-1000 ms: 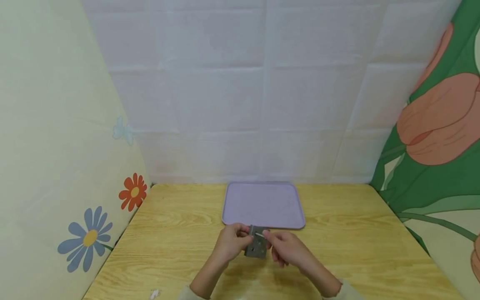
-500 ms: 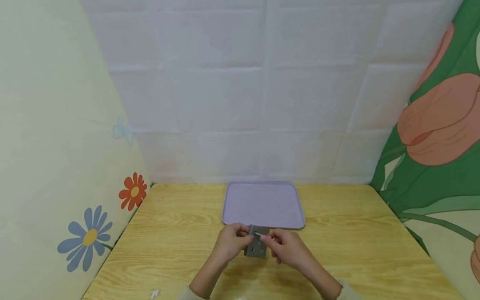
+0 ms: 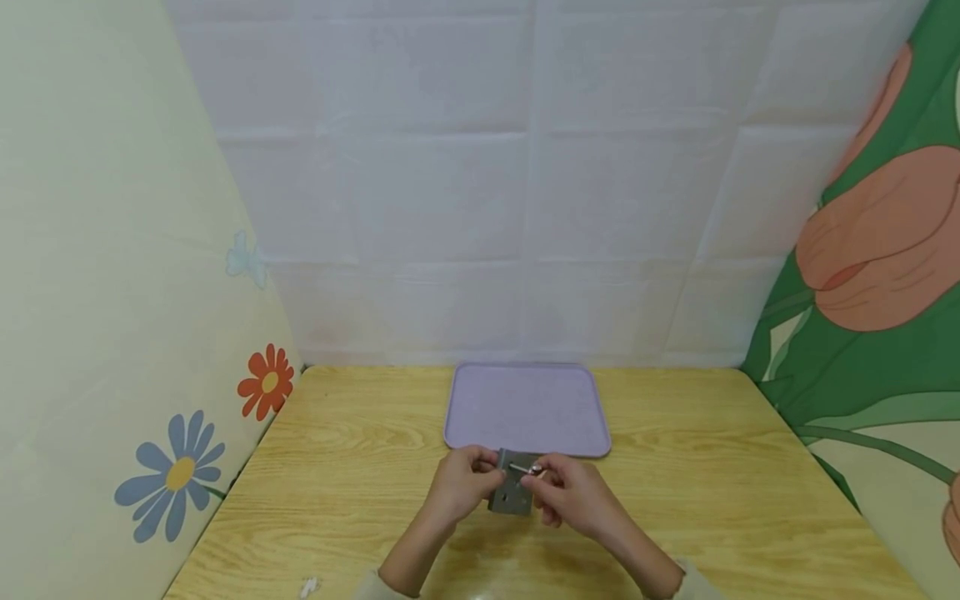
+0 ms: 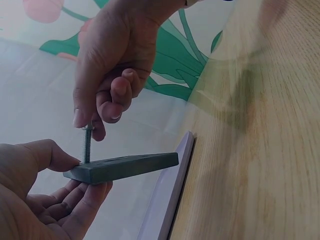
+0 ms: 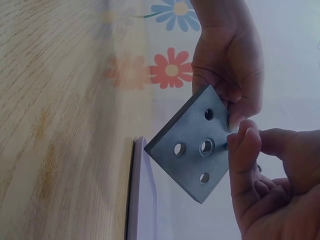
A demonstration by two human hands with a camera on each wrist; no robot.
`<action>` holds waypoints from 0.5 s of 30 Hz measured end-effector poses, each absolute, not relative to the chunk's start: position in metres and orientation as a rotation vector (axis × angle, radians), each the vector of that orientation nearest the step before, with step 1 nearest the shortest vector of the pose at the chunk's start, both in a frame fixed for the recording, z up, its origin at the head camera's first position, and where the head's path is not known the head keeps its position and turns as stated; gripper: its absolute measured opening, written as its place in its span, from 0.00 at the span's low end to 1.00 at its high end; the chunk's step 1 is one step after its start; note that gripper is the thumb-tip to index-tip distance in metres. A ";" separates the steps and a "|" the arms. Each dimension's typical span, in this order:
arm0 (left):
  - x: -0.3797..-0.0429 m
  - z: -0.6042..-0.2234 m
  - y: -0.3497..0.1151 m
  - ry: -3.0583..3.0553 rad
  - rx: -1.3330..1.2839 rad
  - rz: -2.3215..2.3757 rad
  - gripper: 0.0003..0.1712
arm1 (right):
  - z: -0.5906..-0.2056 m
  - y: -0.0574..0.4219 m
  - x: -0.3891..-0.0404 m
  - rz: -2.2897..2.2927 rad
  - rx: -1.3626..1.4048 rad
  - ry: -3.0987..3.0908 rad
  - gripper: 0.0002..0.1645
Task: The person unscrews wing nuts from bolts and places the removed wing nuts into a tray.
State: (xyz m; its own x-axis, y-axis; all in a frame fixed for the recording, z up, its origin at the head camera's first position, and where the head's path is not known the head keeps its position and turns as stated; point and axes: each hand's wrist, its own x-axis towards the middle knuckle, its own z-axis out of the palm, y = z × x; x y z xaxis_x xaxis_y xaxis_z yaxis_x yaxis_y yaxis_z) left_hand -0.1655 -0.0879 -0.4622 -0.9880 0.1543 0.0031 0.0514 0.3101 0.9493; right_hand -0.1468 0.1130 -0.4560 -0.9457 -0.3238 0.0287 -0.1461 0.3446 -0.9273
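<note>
My left hand (image 3: 459, 490) grips a grey metal plate (image 3: 512, 502) by one corner, thumb on top and fingers beneath, above the table. The plate has several round holes, seen in the right wrist view. A threaded bolt (image 4: 86, 146) stands upright on the plate close to my left thumb, its lower end at the plate's surface. How deep it sits in a hole is hidden. With thumb and forefinger, my right hand (image 3: 576, 493) pinches the bolt at its head end. In the right wrist view, those fingers cover most of the bolt.
Behind the hands, a shallow lilac tray (image 3: 527, 408) lies on the wood-grain table (image 3: 697, 467) near the back wall. A small white scrap or mark (image 3: 309, 587) shows at the table's front left. Patterned cloth hangs at both sides.
My right thumb and forefinger have shifted round the bolt's head, which shows more plainly now. The left hand and the plate have stayed nearly still.
</note>
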 end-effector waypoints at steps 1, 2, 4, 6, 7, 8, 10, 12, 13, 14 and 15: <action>-0.166 -0.462 -0.088 2.471 0.196 1.784 0.11 | -0.456 0.113 -0.147 -1.661 -0.438 2.445 0.14; -0.166 -0.462 -0.088 2.472 0.197 1.783 0.12 | -0.457 0.113 -0.147 -1.662 -0.447 2.453 0.14; -0.166 -0.462 -0.088 2.475 0.201 1.779 0.12 | -0.457 0.113 -0.147 -1.657 -0.465 2.475 0.13; -0.166 -0.462 -0.088 2.474 0.205 1.778 0.12 | -0.457 0.113 -0.147 -1.658 -0.480 2.495 0.13; -0.166 -0.462 -0.088 2.473 0.206 1.777 0.12 | -0.457 0.113 -0.146 -1.660 -0.486 2.501 0.13; -0.166 -0.463 -0.088 2.472 0.208 1.777 0.12 | -0.457 0.113 -0.146 -1.662 -0.493 2.507 0.13; -0.166 -0.463 -0.088 2.465 0.209 1.778 0.12 | -0.456 0.113 -0.145 -1.667 -0.499 2.516 0.13; -0.166 -0.463 -0.088 2.461 0.209 1.778 0.12 | -0.457 0.112 -0.145 -1.659 -0.498 2.536 0.12; -0.165 -0.462 -0.088 2.458 0.208 1.778 0.12 | -0.457 0.112 -0.145 -1.647 -0.497 2.553 0.11; -0.165 -0.462 -0.088 2.456 0.209 1.779 0.12 | -0.457 0.112 -0.145 -1.638 -0.497 2.569 0.11; -0.165 -0.462 -0.088 2.456 0.208 1.779 0.12 | -0.457 0.111 -0.145 -1.625 -0.495 2.587 0.10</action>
State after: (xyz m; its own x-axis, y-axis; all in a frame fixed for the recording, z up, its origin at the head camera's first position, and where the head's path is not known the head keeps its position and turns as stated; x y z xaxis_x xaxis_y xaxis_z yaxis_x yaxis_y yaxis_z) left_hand -0.1653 -0.0884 -0.4623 -0.9854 0.1703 -0.0026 0.0506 0.3075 0.9502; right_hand -0.1445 0.1113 -0.4571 -0.9479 -0.2915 0.1287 -0.2425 0.3980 -0.8847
